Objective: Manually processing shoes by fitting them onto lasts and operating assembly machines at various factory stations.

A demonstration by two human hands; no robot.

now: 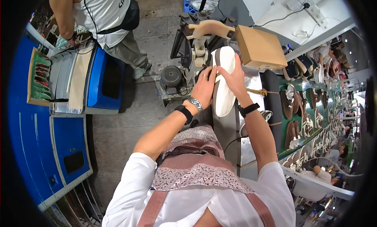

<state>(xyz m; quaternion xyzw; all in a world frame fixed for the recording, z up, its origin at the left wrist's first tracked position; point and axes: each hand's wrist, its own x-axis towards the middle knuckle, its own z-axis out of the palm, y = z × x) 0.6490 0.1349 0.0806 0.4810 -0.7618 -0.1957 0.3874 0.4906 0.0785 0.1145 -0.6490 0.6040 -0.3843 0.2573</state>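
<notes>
Facing a cardboard box (262,48) on the far end of the surface (246,150), having a dark roll (271,103) along the right edge and a green belt (301,142) of brown shoes (288,105) beyond. Standing near a motor (171,74) past the left edge, with a curved tan pad (212,28) farther off. Gripping a white shoe (224,95) between the left hand (205,85) and right hand (235,78), holding it over the surface's left edge, near the box.

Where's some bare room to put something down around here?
The top of the cardboard box looks bare, between the held shoe and the white beam. Grey floor lies open between the blue machine and the motor. It's crowded on the green worktop, lined with shoes, and around both hands.
</notes>
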